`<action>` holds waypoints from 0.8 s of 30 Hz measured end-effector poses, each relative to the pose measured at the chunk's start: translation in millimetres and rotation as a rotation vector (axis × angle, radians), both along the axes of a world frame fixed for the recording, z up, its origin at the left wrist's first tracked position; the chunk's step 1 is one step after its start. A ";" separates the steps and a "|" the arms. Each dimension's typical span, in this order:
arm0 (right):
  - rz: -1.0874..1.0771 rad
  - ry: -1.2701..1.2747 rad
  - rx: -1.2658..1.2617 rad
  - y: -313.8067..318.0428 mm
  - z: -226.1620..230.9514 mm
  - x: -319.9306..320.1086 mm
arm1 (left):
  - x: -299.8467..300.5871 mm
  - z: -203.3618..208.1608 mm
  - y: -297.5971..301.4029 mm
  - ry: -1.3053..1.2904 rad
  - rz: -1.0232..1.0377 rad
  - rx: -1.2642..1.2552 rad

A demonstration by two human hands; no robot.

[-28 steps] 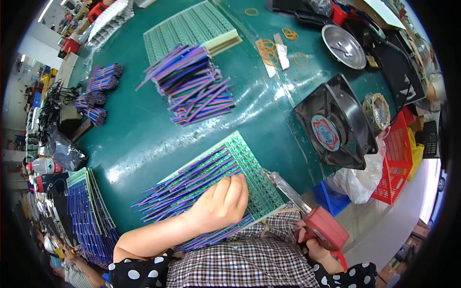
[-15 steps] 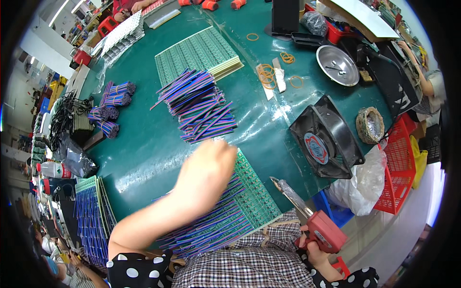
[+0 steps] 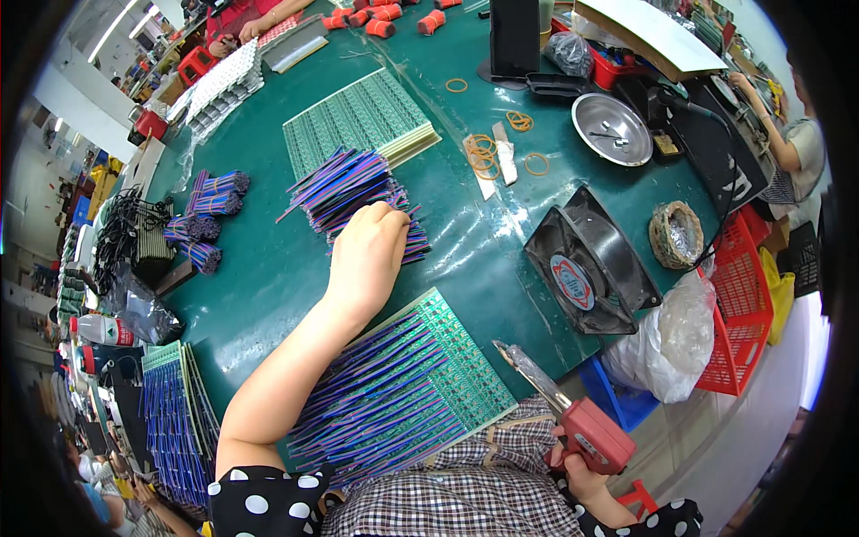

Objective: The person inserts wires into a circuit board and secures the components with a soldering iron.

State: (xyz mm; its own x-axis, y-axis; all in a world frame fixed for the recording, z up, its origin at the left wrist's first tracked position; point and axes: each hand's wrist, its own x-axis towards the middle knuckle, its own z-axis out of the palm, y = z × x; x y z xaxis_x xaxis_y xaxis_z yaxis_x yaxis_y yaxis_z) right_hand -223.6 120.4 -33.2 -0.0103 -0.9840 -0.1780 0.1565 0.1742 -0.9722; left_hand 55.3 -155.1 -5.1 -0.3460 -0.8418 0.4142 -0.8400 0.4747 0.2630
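Note:
My left hand point(image 3: 365, 259) is over the near side of a loose heap of cut blue, purple and black wires point(image 3: 344, 190). Its fingers are bent and pressed together against the wires, and the fingertips are hidden. In my right hand point(image 3: 577, 467) is a red soldering gun point(image 3: 598, 437), its long metal tip pointing up and left beside a board. That green circuit board panel point(image 3: 470, 362) lies in front of me at the table's near edge. Rows of blue and purple wires point(image 3: 376, 389) run across its left part; its right strip has no wires.
Behind the heap lies a stack of green circuit boards point(image 3: 358, 112). Bundled wires point(image 3: 210, 210) and wired boards point(image 3: 170, 421) are at left. A black fan point(image 3: 595, 259), a tape roll point(image 3: 676, 234), a metal bowl point(image 3: 613, 130) and rubber bands point(image 3: 481, 157) are at right. A co-worker's hand point(image 3: 255, 29) shows at the far edge.
My left hand has moved up and away from above the board to the wire heap, uncovering the board's wired rows. The soldering gun stays in my right hand. The view has shifted slightly.

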 end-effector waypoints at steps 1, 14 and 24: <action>-0.003 0.006 0.000 0.5 0.2 0.6 | 0.6 4.1 2.4 0.072 0.006 0.004; -0.068 -0.190 0.141 12.5 -7.1 -8.4 | -10.0 33.9 128.9 0.294 -0.182 0.503; 0.087 0.057 0.116 12.3 -4.4 -11.0 | -17.9 0.9 140.6 -0.262 -0.309 -0.103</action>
State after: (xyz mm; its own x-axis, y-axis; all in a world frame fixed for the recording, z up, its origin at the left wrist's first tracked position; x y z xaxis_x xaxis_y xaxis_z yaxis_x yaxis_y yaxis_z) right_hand -234.6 132.7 -37.5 0.0608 -0.9544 -0.2922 0.0811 0.2965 -0.9516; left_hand 37.4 -14.5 -4.2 -0.6807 -0.6405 0.3556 -0.6860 0.7276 -0.0027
